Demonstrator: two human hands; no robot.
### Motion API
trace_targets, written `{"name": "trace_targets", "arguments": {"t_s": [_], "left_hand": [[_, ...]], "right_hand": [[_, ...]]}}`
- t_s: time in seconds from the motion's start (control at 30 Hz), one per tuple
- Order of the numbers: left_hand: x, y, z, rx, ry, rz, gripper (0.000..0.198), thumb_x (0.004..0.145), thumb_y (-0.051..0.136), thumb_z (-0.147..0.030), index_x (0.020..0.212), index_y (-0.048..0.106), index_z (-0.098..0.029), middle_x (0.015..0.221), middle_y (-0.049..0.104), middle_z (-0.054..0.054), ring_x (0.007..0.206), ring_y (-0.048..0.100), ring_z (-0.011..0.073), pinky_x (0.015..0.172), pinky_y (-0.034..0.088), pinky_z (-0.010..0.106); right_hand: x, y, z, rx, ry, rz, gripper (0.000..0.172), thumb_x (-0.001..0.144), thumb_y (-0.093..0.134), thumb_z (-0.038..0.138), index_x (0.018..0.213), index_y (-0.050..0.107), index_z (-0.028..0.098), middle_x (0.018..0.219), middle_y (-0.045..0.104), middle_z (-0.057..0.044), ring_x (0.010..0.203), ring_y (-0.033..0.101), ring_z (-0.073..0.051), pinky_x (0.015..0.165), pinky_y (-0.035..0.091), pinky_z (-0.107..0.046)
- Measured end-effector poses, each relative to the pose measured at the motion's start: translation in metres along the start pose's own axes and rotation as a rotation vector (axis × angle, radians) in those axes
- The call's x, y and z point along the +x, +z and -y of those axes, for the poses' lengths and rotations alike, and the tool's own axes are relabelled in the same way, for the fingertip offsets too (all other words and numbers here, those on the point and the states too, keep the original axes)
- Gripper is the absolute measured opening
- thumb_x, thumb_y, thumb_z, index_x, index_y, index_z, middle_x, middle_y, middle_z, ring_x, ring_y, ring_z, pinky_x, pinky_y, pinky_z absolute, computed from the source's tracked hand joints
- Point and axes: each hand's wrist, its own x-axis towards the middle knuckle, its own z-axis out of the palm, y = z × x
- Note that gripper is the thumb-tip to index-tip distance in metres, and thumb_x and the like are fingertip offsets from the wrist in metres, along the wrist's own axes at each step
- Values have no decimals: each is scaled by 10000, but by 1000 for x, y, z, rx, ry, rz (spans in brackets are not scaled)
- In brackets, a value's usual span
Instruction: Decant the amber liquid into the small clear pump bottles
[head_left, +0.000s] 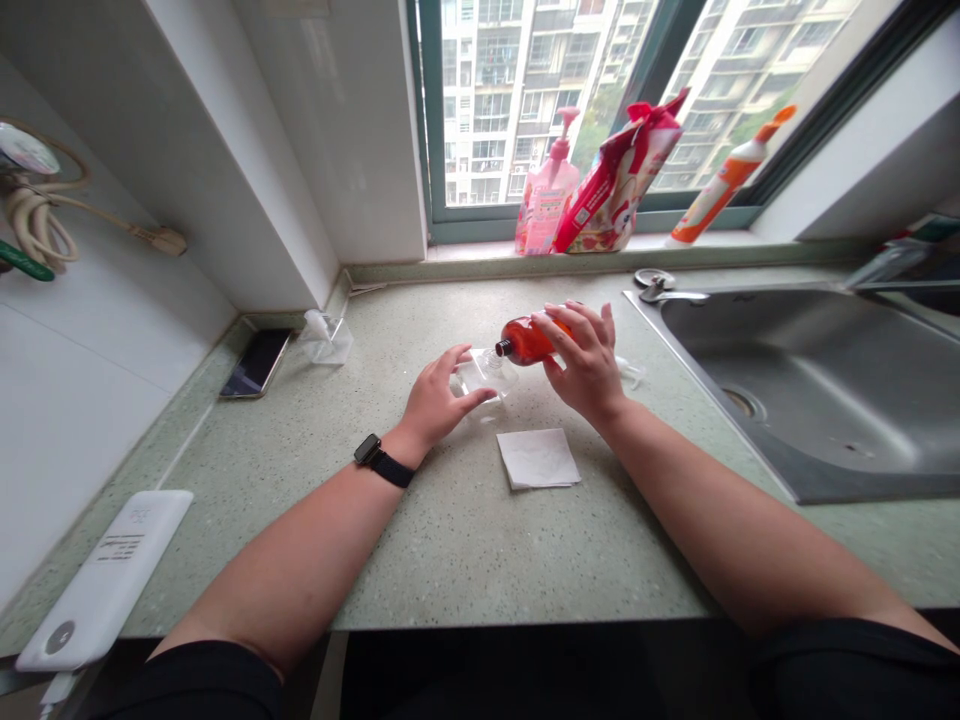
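My left hand (442,395) curls around a clear plastic bottle (480,375) that stands on the counter, thumb on its near side and fingers on the far side. In my right hand (581,350) is an amber-red bottle (525,342), tipped on its side so that its dark, uncapped neck points left at the clear bottle's mouth. The two necks meet or nearly touch; whether liquid is flowing cannot be made out. Just in front of them lies a folded white paper towel (538,458). A clear pump top (630,373) rests partly hidden behind my right hand.
A steel sink (780,470) with a faucet is at the right. To the left are a phone (256,363), a clear plastic container (328,338) and a white power bank (109,575). A pink pump bottle (547,200), red pouch (619,190) and orange-white bottle (716,195) line the windowsill.
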Motion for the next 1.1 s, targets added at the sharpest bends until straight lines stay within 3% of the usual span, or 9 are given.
{"name": "trace_targets", "arguments": {"t_s": [1.1], "left_hand": [[0, 1, 2, -15, -14, 7, 826, 849, 785, -723, 1487, 538, -261, 1361, 732, 143, 1206, 728, 325, 1069, 584, 564]], "right_hand": [[-1, 2, -2, 9, -37, -42, 823, 937, 640, 101, 1635, 388, 458, 1509, 627, -38, 1476, 513, -343, 1320, 235, -710]]}}
